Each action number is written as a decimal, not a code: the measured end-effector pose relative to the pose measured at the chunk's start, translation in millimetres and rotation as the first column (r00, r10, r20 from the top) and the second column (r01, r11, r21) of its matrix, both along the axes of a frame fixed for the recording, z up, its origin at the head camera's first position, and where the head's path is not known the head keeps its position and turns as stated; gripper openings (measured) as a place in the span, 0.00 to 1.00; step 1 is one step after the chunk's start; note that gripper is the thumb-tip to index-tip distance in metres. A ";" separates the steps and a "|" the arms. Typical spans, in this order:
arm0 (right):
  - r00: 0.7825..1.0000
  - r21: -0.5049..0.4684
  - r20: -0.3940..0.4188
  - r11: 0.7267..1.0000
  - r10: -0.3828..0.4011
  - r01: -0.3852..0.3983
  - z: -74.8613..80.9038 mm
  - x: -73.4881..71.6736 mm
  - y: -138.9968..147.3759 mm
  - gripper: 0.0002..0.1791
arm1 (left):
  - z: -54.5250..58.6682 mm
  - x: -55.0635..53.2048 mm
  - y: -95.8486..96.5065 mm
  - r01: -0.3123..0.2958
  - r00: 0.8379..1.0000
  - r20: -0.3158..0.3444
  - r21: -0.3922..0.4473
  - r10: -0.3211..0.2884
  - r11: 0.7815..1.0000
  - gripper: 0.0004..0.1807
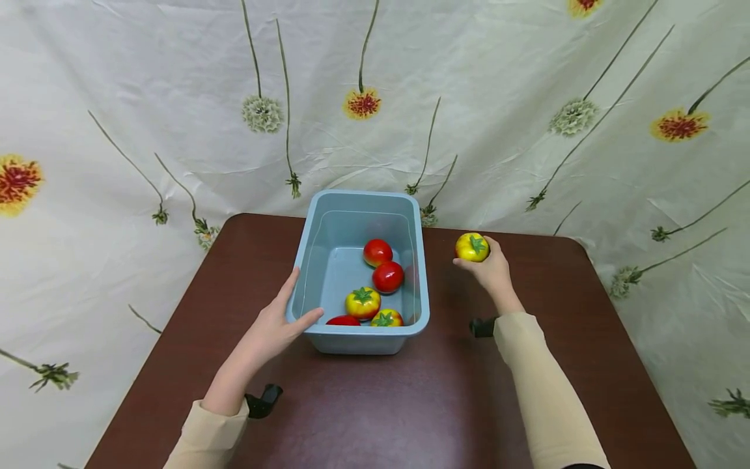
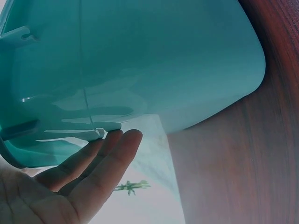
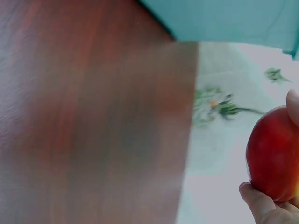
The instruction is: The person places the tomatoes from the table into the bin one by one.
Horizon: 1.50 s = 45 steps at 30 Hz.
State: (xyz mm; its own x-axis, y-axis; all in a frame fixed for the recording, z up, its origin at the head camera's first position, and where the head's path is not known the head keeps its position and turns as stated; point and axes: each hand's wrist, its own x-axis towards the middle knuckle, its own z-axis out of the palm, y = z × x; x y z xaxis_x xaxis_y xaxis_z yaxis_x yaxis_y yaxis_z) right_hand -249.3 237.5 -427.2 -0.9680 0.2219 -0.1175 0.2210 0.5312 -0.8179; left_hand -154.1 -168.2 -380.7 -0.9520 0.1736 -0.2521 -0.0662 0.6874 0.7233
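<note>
A yellow and red tomato (image 1: 471,247) with a green leafy top is gripped in my right hand (image 1: 491,266), raised to the right of the blue-grey bin (image 1: 366,331). The right wrist view shows the red underside of this tomato (image 3: 272,154) between thumb and fingers. At the bin's near left corner, my left hand (image 1: 274,329) rests with its thumb over the rim and its fingers along the outer wall. In the left wrist view those fingers (image 2: 107,172) lie fairly straight against the bin wall (image 2: 177,60). Inside the bin lie several tomatoes, some red (image 1: 388,277), some yellow (image 1: 362,303).
The bin stands on a dark brown table (image 1: 375,410) with rounded far corners. Behind and beside the table hangs a pale cloth (image 1: 328,52) printed with flowers. Black straps (image 1: 263,400) show at both wrists.
</note>
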 end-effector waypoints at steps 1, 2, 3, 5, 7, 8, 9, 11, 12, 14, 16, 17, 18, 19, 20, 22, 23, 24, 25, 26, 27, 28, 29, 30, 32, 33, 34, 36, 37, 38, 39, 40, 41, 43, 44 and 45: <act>1.000 0.000 -0.009 1.000 0.002 -0.002 4.5 -0.8 -1.6 0.51 | 0.2 -0.2 0.0 0.000 1.000 0.000 0.000 0.000 1.000 0.55; 1.000 0.004 -0.018 1.000 0.006 -0.006 9.0 -1.5 -3.2 0.51 | 0.4 -0.4 0.1 0.001 1.000 0.000 0.000 -0.001 1.000 0.56; 1.000 0.005 -0.026 1.000 0.009 -0.009 13.6 -2.3 -4.9 0.51 | 0.6 -0.6 0.2 0.001 1.000 0.000 0.000 -0.001 1.000 0.56; 0.999 0.004 -0.042 1.000 0.018 -0.018 22.7 -3.9 -8.7 0.50 | 0.8 -0.9 0.2 0.002 1.000 -0.002 -0.002 -0.002 1.000 0.56; 0.998 0.002 -0.051 1.000 0.028 -0.028 31.9 -5.3 -12.9 0.51 | 1.0 -1.2 0.2 0.002 1.000 -0.004 -0.002 -0.002 1.000 0.56; 0.998 0.004 -0.055 0.999 0.034 -0.034 36.1 -6.3 -14.8 0.51 | 1.2 -1.3 0.2 0.002 1.000 -0.005 -0.003 -0.002 1.000 0.56; 0.998 0.003 -0.059 0.999 0.039 -0.039 40.3 -7.2 -16.5 0.51 | 1.2 -1.4 0.2 0.003 1.000 -0.005 -0.003 -0.003 1.000 0.56; 0.996 0.009 -0.068 0.999 0.051 -0.050 48.4 -9.1 -19.3 0.51 | 1.3 -1.7 0.2 0.005 1.000 -0.008 -0.001 -0.005 1.000 0.55; 0.996 0.010 -0.071 0.998 0.057 -0.057 52.2 -10.0 -20.4 0.51 | 1.4 -1.8 0.1 0.006 1.000 -0.009 0.000 -0.006 1.000 0.55; 0.994 0.006 -0.082 0.998 0.068 -0.068 60.0 -11.8 -22.4 0.51 | 1.5 -2.0 -0.1 0.008 1.000 -0.011 0.001 -0.008 1.000 0.55; 0.992 -0.010 -0.093 0.997 0.081 -0.082 68.1 -12.8 -24.7 0.51 | 1.6 -2.1 -0.4 0.010 1.000 -0.014 0.001 -0.010 1.000 0.55; 0.991 -0.018 -0.098 0.996 0.086 -0.088 72.0 -13.2 -26.1 0.51 | 1.8 -2.2 -0.6 0.010 1.000 -0.016 0.002 -0.010 1.000 0.55; 0.991 -0.029 -0.101 0.995 0.091 -0.094 76.1 -13.4 -27.8 0.51 | 1.9 -2.3 -0.7 0.010 1.000 -0.018 0.002 -0.010 1.000 0.55; 0.990 -0.034 -0.105 0.994 0.095 -0.099 80.1 -13.5 -29.8 0.51 | 2.0 -2.4 -0.9 0.011 1.000 -0.019 0.002 -0.011 1.000 0.55; 0.988 -0.038 -0.111 0.994 0.102 -0.107 84.1 -13.5 -32.0 0.51 | 2.0 -2.6 -1.0 0.012 1.000 -0.020 0.003 -0.012 1.000 0.55; 0.985 -0.043 -0.122 0.991 0.121 -0.127 92.1 -12.7 -37.6 0.52 | 2.1 -2.9 -1.4 0.011 1.000 -0.022 0.004 -0.011 1.000 0.56; 0.983 -0.041 -0.128 0.990 0.129 -0.135 95.6 -12.4 -40.5 0.52 | 2.1 -3.1 -1.6 0.012 1.000 -0.022 0.004 -0.012 1.000 0.56; 0.981 -0.041 -0.133 0.988 0.141 -0.148 99.1 -11.8 -43.7 0.52 | 1.9 -3.1 -1.8 0.013 1.000 -0.022 0.005 -0.012 1.000 0.56; 0.979 -0.039 -0.137 0.986 0.154 -0.161 102.3 -11.4 -46.9 0.52 | 1.6 -3.3 -2.0 0.013 1.000 -0.023 0.005 -0.013 1.000 0.55; 0.976 -0.038 -0.140 0.984 0.168 -0.175 105.3 -10.9 -50.1 0.52 | 1.5 -3.3 -2.2 0.013 1.000 -0.024 0.006 -0.013 1.000 0.55; 0.974 -0.034 -0.140 0.982 0.180 -0.186 108.1 -10.3 -53.2 0.52 | 1.5 -3.4 -2.4 0.013 1.000 -0.024 0.007 -0.013 1.000 0.55; 0.972 -0.030 -0.139 0.980 0.191 -0.197 110.7 -10.0 -56.3 0.52 | 1.3 -3.4 -2.5 0.013 1.000 -0.026 0.007 -0.013 1.000 0.55; 0.969 -0.030 -0.139 0.978 0.203 -0.209 113.2 -9.7 -59.3 0.52 | 1.3 -3.5 -2.5 0.014 1.000 -0.026 0.007 -0.014 1.000 0.55; 0.967 -0.032 -0.140 0.975 0.215 -0.221 115.5 -9.7 -62.1 0.52 | 1.1 -3.7 -2.5 0.014 1.000 -0.026 0.007 -0.014 1.000 0.55; 0.963 -0.032 -0.142 0.971 0.231 -0.238 120.4 -9.8 -67.7 0.52 | 1.4 -3.6 -2.4 0.015 1.000 -0.027 0.006 -0.014 1.000 0.55; 0.961 -0.033 -0.143 0.969 0.237 -0.244 123.1 -10.0 -70.6 0.52 | 1.3 -3.7 -2.5 0.015 0.999 -0.028 0.005 -0.015 1.000 0.55; 0.959 -0.030 -0.145 0.968 0.244 -0.251 125.7 -10.2 -73.6 0.51 | 1.2 -3.5 -2.4 0.014 0.999 -0.029 0.006 -0.014 1.000 0.55; 0.956 -0.016 -0.146 0.966 0.255 -0.260 130.5 -11.7 -79.8 0.51 | 0.9 -3.2 -2.6 0.014 0.999 -0.029 0.007 -0.014 1.000 0.55; 0.955 -0.005 -0.144 0.965 0.260 -0.263 132.5 -12.4 -83.3 0.51 | 0.5 -2.9 -2.9 0.013 1.000 -0.029 0.009 -0.013 1.000 0.55; 0.953 0.000 -0.143 0.963 0.266 -0.268 134.0 -13.3 -87.2 0.51 | 0.0 -2.7 -3.1 0.011 1.000 -0.027 0.011 -0.011 1.000 0.55; 0.953 0.006 -0.139 0.962 0.270 -0.272 135.1 -14.2 -91.3 0.51 | -0.5 -2.5 -3.4 0.010 1.000 -0.024 0.012 -0.009 1.000 0.55; 0.951 0.010 -0.137 0.960 0.277 -0.278 135.4 -15.3 -95.5 0.51 | -0.8 -2.3 -3.5 0.008 1.000 -0.021 0.014 -0.007 1.000 0.55; 0.949 0.007 -0.135 0.958 0.285 -0.286 135.2 -16.3 -99.9 0.51 | -1.4 -2.2 -3.6 0.007 1.000 -0.017 0.014 -0.006 1.000 0.55; 0.945 0.005 -0.131 0.954 0.299 -0.301 133.2 -17.8 -108.4 0.51 | -2.4 -1.9 -3.5 0.004 1.000 -0.010 0.014 -0.004 1.000 0.56; 0.943 -0.001 -0.131 0.952 0.305 -0.307 131.8 -18.1 -112.6 0.50 | -2.7 -1.6 -3.2 0.003 1.000 -0.005 0.014 -0.003 1.000 0.56; 0.942 0.001 -0.131 0.950 0.310 -0.313 130.1 -18.3 -116.7 0.50 | -3.1 -1.3 -2.9 0.002 1.000 -0.001 0.014 -0.002 1.000 0.56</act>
